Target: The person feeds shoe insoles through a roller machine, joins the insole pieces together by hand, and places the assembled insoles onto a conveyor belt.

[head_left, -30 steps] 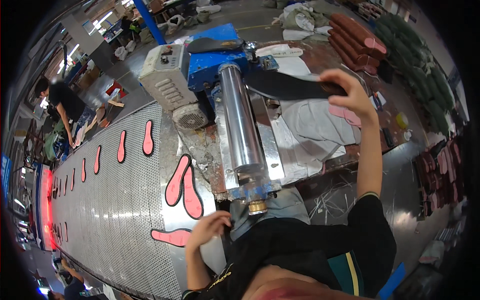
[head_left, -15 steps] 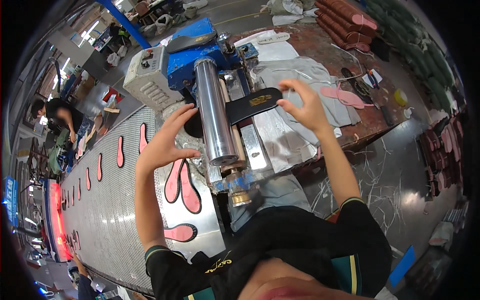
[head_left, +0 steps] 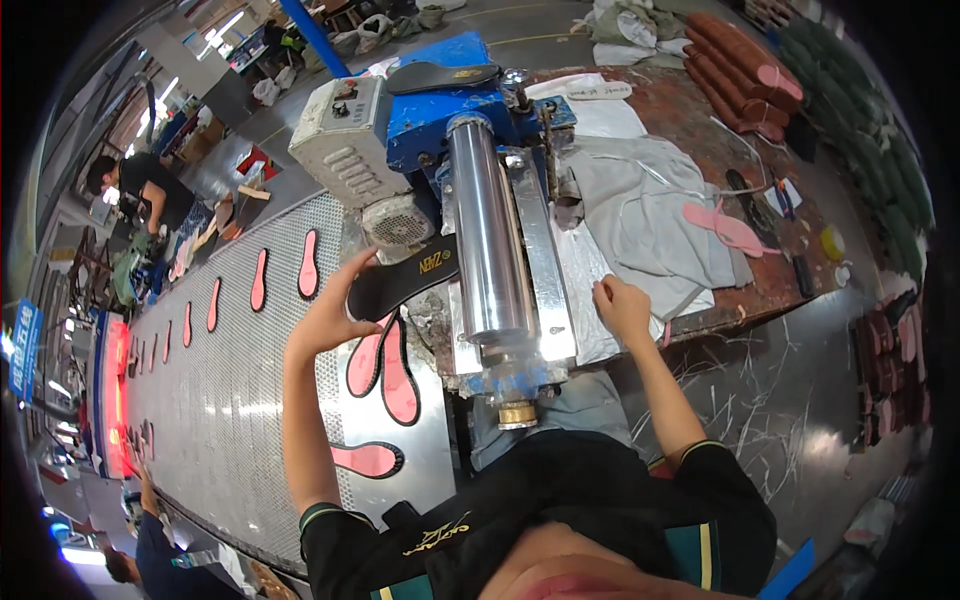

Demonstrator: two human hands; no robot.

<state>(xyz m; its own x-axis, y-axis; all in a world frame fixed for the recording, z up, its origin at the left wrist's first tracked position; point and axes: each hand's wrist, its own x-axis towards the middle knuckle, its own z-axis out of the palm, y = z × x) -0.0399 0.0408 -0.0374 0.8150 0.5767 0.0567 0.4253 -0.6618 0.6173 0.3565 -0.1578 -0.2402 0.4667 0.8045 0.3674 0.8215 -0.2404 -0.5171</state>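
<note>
A black insole (head_left: 405,283) with gold lettering sticks out on the left side of the shiny metal roller (head_left: 487,240), its inner end against the roller. My left hand (head_left: 332,312) has its fingers and thumb around the insole's outer end. On the roller's right, my right hand (head_left: 623,310) is closed with its fingers curled over white sheeting (head_left: 590,320), and nothing shows in it. The roller belongs to a blue machine (head_left: 440,130). Another dark insole (head_left: 440,78) lies on top of the machine.
Pink insoles with black edges (head_left: 402,390) lie on the metal plate and mesh conveyor (head_left: 230,400) at left. Grey cloth (head_left: 640,190), a pink sole piece (head_left: 725,228) and tools lie on the worktable at right. Bundled brown soles (head_left: 735,75) stand behind. Other people work at far left.
The black insole has passed from the roller's right side to its left. My left hand has taken hold of its end. My right hand has moved nearer me and closed.
</note>
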